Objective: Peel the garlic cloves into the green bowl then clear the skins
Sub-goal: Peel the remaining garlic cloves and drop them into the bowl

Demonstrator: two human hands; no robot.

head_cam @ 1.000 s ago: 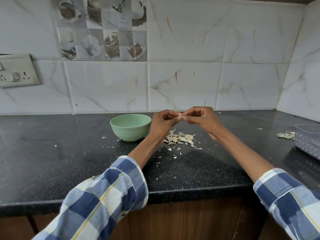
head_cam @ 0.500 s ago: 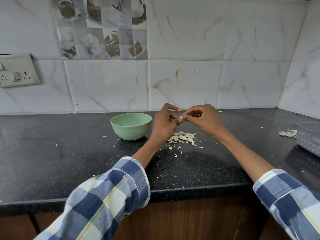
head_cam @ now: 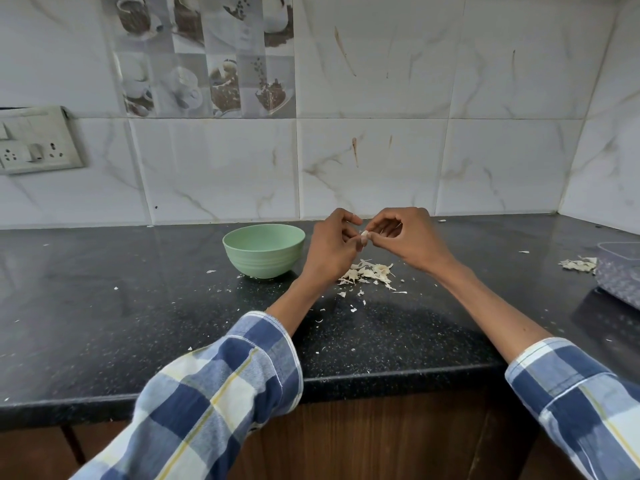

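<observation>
I see left hand (head_cam: 332,247) and right hand (head_cam: 408,237) both pinching one garlic clove (head_cam: 364,234), right of the green bowl (head_cam: 264,251), above the skins (head_cam: 367,273).

Green bowl (head_cam: 264,250): interior cannot be seen from this angle; contents not determinable. The garlic clove (head_cam: 364,234), to the right of the bowl, is largely covered by the fingertips of the left hand (head_cam: 330,247) and right hand (head_cam: 407,239); only a pale sliver shows, and how much skin remains cannot be told. The pile of skins (head_cam: 369,273), right of the bowl, is partly hidden behind the left wrist. Far right of the bowl, a clear container (head_cam: 620,271) is cut off by the frame edge; contents unclear. Far left of the bowl, a switch plate (head_cam: 38,143) is cropped.
</observation>
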